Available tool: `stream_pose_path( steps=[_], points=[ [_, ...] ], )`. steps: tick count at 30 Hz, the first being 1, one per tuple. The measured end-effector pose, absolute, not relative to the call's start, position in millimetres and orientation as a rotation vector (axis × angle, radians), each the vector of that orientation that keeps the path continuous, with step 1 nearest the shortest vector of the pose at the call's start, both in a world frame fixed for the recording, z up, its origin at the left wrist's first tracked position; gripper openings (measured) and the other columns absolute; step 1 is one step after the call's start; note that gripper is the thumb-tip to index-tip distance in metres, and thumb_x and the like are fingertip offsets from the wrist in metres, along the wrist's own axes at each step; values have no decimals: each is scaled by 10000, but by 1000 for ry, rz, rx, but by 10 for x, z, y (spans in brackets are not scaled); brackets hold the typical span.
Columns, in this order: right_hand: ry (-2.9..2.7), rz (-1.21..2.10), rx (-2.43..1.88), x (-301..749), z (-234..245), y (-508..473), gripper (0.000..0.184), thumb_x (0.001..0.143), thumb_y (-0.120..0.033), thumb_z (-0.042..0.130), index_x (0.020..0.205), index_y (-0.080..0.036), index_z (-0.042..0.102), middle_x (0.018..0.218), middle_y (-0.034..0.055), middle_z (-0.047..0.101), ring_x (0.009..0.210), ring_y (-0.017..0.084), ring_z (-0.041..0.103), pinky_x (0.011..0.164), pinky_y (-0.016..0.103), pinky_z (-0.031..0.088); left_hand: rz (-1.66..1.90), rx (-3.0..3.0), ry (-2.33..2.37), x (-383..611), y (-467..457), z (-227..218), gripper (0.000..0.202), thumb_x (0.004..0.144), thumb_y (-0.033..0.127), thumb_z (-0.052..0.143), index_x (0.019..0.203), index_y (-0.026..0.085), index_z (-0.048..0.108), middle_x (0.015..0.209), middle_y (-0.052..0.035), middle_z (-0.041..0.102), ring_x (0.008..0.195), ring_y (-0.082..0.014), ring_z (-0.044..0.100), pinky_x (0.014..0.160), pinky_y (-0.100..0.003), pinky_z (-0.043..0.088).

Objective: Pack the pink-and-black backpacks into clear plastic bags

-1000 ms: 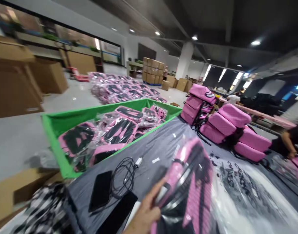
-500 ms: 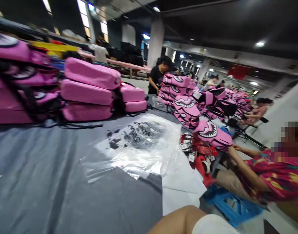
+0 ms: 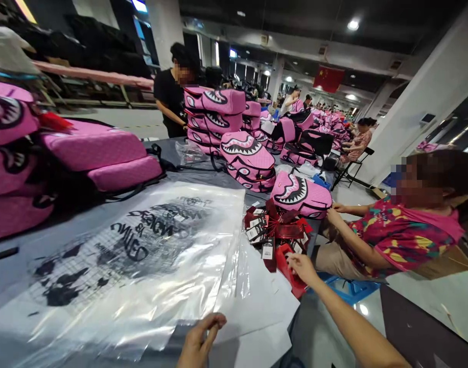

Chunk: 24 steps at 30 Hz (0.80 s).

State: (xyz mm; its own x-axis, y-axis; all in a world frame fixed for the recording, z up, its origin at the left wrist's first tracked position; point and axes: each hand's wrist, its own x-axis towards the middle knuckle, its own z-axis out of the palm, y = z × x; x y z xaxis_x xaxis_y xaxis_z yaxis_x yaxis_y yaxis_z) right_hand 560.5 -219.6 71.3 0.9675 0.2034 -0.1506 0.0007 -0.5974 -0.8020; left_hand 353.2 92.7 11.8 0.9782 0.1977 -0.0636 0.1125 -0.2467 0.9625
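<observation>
My right hand [image 3: 301, 267] reaches over the right edge of the table to a red piece [image 3: 289, 283] that looks like a shallow tray. Its fingers are bent together at the red piece; what lies under the fingertips is hidden. Just beyond it is a heap of dark red hang tags [image 3: 267, 250] with white labels. Low in the view, my left hand [image 3: 199, 340] is held with thumb and finger apart and nothing between them. It is nearest to a stack of clear printed plastic bags [image 3: 195, 245] and white paper sheets [image 3: 264, 306].
Pink shark-mouth backpacks [image 3: 214, 120] are stacked on the grey-covered table, with more at the left [image 3: 99, 145]. At the right, a seated co-worker [image 3: 395, 230] handles a pink backpack [image 3: 301, 194]. Another person in black [image 3: 168, 97] stands behind the stacks. A blue stool [image 3: 345, 291] is below.
The view has swung right. Both my hands have come into view, the right one now at the red piece, where a white ring showed before.
</observation>
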Motion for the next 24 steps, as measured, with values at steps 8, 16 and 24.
stream_pose_path(
  steps=[8, 16, 24],
  points=[
    [183, 299, -1922, 6754, 214, -1433, 262, 789, -313, 681, 995, -153, 702, 890, 84, 739, 621, 142, 645, 503, 210, 468, -6, 1718, 278, 5297, 466, 526, 358, 758, 542, 578, 837, 202, 660, 843, -77, 737, 811, -243, 719, 776, -360, 597],
    [497, 395, -1562, 6870, 44, -1117, 386, 794, -576, 638, 820, -191, 614, 532, -61, 488, 410, 86, 373, 372, 198, 277, -77, 2049, 215, 6760, 164, 606, 290, 860, 282, 561, 1094, 163, 684, 1029, -97, 719, 956, -229, 693, 892, -359, 546],
    [550, 446, -1352, 6552, 192, -1189, 280, 704, -444, 702, 831, -202, 638, 809, 24, 698, 751, 164, 633, 611, 237, 488, -435, 2398, -164, 7337, -159, 818, 521, 786, 377, 805, 1245, 171, 670, 1015, -115, 746, 1082, -326, 677, 960, -376, 486]
  ],
)
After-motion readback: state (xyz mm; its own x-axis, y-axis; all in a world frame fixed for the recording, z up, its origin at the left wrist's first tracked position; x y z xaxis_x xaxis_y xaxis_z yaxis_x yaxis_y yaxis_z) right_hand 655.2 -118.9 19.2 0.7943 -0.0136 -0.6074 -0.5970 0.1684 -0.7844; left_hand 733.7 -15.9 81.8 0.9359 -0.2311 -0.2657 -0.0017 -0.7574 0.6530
